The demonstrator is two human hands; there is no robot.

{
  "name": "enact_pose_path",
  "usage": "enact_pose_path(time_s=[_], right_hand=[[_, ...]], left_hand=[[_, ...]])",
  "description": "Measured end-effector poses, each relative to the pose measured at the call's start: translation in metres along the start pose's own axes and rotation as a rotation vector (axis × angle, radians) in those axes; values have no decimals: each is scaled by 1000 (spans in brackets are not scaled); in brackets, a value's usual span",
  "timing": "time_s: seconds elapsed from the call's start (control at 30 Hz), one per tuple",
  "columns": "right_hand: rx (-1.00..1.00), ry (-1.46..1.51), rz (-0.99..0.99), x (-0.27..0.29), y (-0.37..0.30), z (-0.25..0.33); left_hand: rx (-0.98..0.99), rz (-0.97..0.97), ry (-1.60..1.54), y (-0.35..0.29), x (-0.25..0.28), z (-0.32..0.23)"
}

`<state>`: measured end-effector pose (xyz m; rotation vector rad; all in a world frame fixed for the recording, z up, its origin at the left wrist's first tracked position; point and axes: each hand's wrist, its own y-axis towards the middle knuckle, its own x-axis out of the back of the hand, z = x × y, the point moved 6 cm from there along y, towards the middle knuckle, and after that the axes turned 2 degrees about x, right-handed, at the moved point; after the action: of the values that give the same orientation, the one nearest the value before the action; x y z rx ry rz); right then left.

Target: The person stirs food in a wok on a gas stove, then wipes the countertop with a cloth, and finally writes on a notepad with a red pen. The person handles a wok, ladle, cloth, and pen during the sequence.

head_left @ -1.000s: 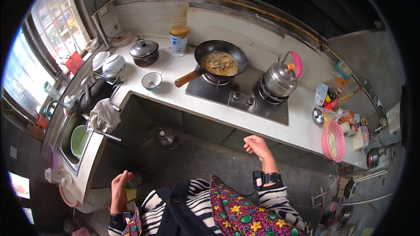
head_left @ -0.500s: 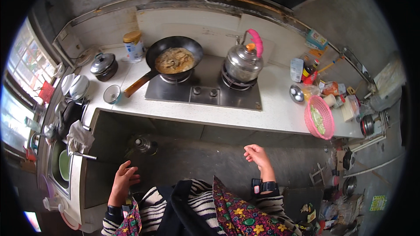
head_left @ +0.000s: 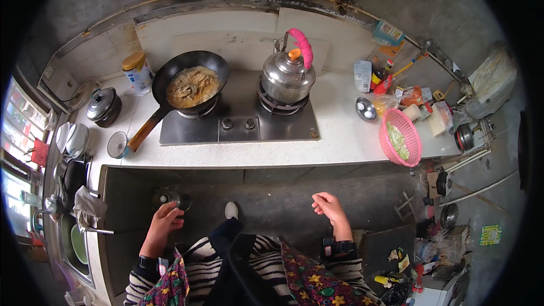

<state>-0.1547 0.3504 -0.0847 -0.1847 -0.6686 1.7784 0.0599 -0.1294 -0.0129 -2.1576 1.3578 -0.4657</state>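
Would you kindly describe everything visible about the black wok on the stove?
The black wok sits on the left burner of the steel gas stove, level, beside the kettle. It is round, dark metal by its look, and holds a light brown cooked dish. Its long brownish handle juts out toward the counter's front left, ending near a small bowl. Neither hand touches it.
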Motion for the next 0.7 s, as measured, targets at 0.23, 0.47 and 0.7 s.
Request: enact_pose_path(time_s=[0.23, 0.47, 0.7], right_hand=[[29, -44, -82, 22, 28, 58], [20, -73, -143, 35, 51, 81], [-94, -87, -179, 84, 62, 55]], left_hand=[[-37, 98, -54, 87, -26, -51], [-7, 183, -74, 167, -50, -76], [49, 254, 6, 205, -101, -89]])
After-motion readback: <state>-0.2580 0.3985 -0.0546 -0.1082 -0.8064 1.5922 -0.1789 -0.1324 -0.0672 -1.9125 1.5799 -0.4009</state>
